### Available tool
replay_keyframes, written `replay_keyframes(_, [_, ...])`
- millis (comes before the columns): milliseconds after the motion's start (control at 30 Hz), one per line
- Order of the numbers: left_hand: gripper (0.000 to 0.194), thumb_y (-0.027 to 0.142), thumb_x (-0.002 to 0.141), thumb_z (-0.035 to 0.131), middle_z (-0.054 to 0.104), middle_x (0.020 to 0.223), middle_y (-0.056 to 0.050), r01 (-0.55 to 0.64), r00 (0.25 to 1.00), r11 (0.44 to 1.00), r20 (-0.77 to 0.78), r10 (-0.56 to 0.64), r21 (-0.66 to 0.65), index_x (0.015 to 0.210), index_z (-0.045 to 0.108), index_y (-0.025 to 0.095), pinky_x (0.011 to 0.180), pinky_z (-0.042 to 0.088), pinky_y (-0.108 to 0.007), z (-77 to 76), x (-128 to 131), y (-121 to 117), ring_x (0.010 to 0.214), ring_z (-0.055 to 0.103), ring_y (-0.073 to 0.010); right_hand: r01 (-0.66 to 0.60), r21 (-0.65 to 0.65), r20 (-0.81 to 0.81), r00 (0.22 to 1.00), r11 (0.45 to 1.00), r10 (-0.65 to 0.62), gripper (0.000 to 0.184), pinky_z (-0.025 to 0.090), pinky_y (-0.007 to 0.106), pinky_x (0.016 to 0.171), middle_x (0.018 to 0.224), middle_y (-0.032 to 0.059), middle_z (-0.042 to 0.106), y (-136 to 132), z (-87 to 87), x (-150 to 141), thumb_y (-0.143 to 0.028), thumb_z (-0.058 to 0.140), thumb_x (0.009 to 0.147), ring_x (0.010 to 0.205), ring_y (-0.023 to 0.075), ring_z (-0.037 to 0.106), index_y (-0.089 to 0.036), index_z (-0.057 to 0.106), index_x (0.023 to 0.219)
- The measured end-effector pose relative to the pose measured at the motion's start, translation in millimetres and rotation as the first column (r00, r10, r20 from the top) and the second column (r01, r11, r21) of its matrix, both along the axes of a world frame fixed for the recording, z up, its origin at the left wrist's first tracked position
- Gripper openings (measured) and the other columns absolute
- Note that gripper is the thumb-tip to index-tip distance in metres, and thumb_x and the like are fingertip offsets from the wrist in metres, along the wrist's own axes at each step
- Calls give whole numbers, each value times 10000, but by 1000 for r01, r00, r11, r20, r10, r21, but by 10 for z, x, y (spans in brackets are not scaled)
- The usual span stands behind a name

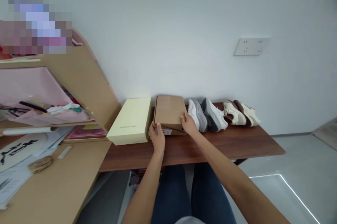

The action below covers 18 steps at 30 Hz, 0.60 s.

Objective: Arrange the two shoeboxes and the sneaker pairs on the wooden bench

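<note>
A brown cardboard shoe box [169, 111] lies on a dark wooden bench [210, 145], its lid tilted slightly. My left hand [157, 138] grips the box's near left corner, fingers curled on the lid edge. My right hand [188, 124] holds the near right corner, fingers pressed on the side. A pale yellow box [131, 120] lies just left of it, touching or nearly so. Right of the brown box stands a pair of grey and white sneakers [206, 114], then a pair of cream and brown shoes [240, 112].
A light wooden desk [52, 182] with papers, a twine bundle [40, 164] and a pink shelf unit [39, 94] stands at the left. A wall socket plate [251, 46] is on the white wall. My knees in blue jeans [189, 196] are below the bench.
</note>
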<state>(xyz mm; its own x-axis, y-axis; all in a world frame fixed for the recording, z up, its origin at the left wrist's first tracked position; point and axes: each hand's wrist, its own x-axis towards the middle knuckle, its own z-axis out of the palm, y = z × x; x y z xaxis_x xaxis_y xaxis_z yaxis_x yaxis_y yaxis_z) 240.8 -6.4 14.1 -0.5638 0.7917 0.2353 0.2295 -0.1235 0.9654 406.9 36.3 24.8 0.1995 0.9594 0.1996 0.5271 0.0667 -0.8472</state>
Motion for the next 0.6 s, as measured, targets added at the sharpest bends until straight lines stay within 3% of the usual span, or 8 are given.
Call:
replay_keyframes(100, [448, 526, 908, 496, 565, 1250, -158, -16, 1000, 991, 4, 16, 135, 1154, 621, 174, 1088, 357, -376, 216, -43, -2, 1230, 511, -250, -14, -11, -122, 992, 1000, 13, 539, 323, 408, 1150, 1415, 135, 549, -28, 48, 55, -420, 426, 932, 1374, 253, 444, -145, 524, 1385])
replay_keyframes(200, [376, 482, 919, 497, 584, 1216, -106, -89, 977, 972, 208, 44, 216, 1138, 606, 196, 1059, 388, -337, 479, -101, 64, 1173, 549, -200, -57, -29, -292, 955, 998, 46, 560, 328, 389, 1147, 1419, 122, 550, -71, 73, 42, -476, 435, 922, 1364, 233, 460, -148, 553, 1361])
replay_keyframes(267, [350, 437, 926, 493, 604, 1205, -83, -115, 897, 974, 441, 18, 195, 1174, 565, 200, 1026, 422, -327, 642, -119, 122, 1143, 578, -177, -79, -56, -390, 919, 995, 51, 563, 339, 378, 1139, 1413, 120, 556, -105, 72, 7, -495, 447, 914, 1356, 226, 471, -150, 574, 1340])
replay_keyframes(333, [323, 403, 937, 471, 633, 1187, -79, -61, 795, 981, 604, -65, 185, 1167, 557, 193, 998, 450, -321, 765, -109, 162, 1126, 603, -171, -103, -90, -456, 889, 991, 51, 555, 346, 375, 1134, 1417, 110, 553, -139, 65, -29, -500, 470, 904, 1354, 224, 474, -166, 583, 1333])
replay_keyframes(433, [304, 378, 938, 469, 660, 1187, -93, 37, 740, 973, 648, -180, 228, 1127, 591, 173, 991, 464, -314, 854, -51, 158, 1130, 620, -180, -140, -127, -486, 872, 982, 61, 589, 314, 384, 1153, 1450, 113, 516, -185, 72, -62, -521, 507, 888, 1373, 235, 451, -164, 567, 1353])
replay_keyframes(600, [409, 380, 917, 531, 622, 1312, -100, 136, 794, 969, 562, -230, 204, 1277, 567, 189, 1024, 454, -320, 840, 78, 50, 1202, 595, -194, -252, -109, -472, 864, 962, 173, 626, 238, 466, 1188, 1437, 62, 539, -226, 202, -83, -640, 485, 877, 1404, 260, 404, -239, 577, 1349])
